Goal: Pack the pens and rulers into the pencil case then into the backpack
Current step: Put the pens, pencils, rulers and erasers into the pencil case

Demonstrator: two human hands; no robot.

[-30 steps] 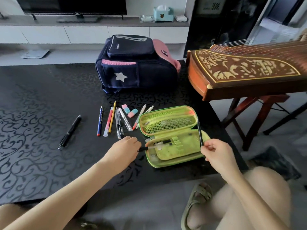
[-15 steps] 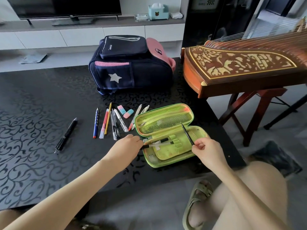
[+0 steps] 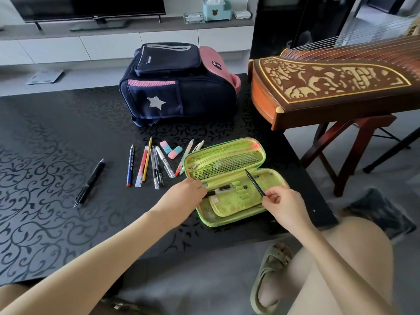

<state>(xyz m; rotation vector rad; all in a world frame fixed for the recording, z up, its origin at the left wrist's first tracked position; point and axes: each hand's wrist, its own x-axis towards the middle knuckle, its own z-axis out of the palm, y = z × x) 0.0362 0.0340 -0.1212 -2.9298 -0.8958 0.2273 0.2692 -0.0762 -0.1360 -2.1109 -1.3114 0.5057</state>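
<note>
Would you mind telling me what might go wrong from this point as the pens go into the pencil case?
1. The right hand pinches the thin black pen by one end only, so it may slip.
2. The left hand holds the black and white pen in the loops; the pencil case, near the front edge of the table, might slide.
3. The lone black pen, apart from the rest, may be forgotten.

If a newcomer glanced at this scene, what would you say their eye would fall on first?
The open lime-green pencil case at the near right of the black table draws the eye, with the left hand holding a white-and-black pen at its loops and the right hand pinching a black pen over it. Behind sit a navy-and-pink backpack and, to the right, a carved wooden zither.
</note>
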